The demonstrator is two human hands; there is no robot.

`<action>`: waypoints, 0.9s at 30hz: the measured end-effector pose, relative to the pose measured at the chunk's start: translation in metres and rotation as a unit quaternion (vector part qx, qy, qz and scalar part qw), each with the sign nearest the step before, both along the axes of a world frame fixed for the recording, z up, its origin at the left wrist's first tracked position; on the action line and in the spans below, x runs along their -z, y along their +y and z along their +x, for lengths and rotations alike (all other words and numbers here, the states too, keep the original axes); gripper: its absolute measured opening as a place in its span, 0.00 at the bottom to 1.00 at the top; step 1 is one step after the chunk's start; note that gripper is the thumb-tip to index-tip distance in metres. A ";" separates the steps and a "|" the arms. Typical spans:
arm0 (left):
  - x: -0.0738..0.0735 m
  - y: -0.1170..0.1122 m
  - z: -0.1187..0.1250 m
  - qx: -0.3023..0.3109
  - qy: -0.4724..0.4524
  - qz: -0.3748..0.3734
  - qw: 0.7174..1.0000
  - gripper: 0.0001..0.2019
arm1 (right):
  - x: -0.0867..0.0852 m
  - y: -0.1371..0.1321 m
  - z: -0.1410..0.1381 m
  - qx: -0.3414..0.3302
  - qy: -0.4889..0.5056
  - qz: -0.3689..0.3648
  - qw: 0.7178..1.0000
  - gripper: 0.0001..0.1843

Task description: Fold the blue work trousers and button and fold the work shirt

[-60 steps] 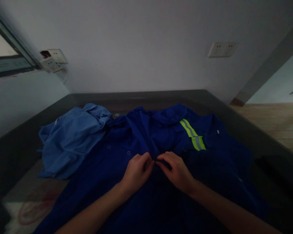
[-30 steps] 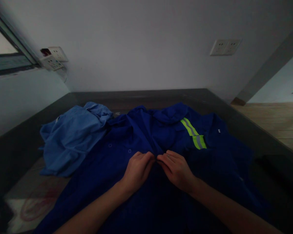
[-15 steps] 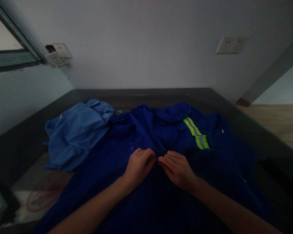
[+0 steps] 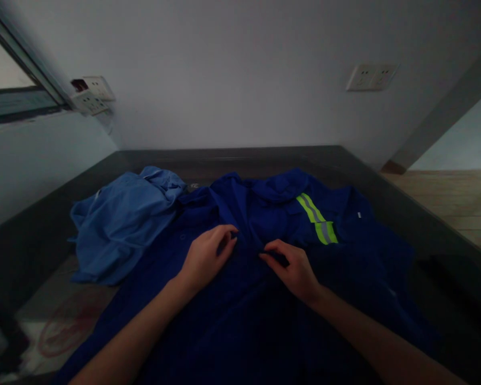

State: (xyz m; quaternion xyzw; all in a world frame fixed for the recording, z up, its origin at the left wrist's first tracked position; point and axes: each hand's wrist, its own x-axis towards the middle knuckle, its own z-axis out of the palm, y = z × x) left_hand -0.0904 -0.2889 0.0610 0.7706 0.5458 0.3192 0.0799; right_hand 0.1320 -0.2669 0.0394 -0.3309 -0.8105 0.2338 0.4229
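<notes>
A dark blue work jacket (image 4: 224,299) lies spread out, with yellow-green and grey reflective strips (image 4: 317,219) on its right part. Over the middle of its front is my left hand (image 4: 208,251), thumb and fingers curved with a small gap between the tips. Across from it, a short way to the right, my right hand (image 4: 292,270) has its thumb and forefinger parted too. No cloth shows between the fingertips of either hand. The jacket's lower part is lost in shadow.
A crumpled lighter blue garment (image 4: 124,224) lies to the left on the dark table (image 4: 320,160). Below it is a pale surface with a red round print (image 4: 68,326). Wall sockets (image 4: 372,77) sit on the wall behind. A dark object (image 4: 457,283) lies at the right.
My hands, together at the jacket front before, have come apart and let go of the cloth. The left hand moved left and up; the view shifted slightly.
</notes>
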 end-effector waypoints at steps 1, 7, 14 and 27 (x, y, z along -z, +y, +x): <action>-0.002 0.003 -0.008 -0.016 -0.002 -0.023 1.000 0.09 | -0.001 0.001 0.001 0.004 -0.004 -0.013 1.000 0.08; 0.014 0.004 -0.040 -0.017 0.033 -0.118 0.992 0.08 | -0.006 0.012 0.013 -0.014 -0.064 -0.021 0.998 0.13; 0.019 -0.004 -0.021 -0.046 0.095 -0.160 0.981 0.05 | -0.008 0.033 0.039 -0.052 -0.240 -0.031 0.969 0.10; 0.024 -0.018 0.010 0.026 -0.015 -0.123 0.992 0.06 | -0.041 0.014 0.051 0.069 -0.349 0.044 0.934 0.12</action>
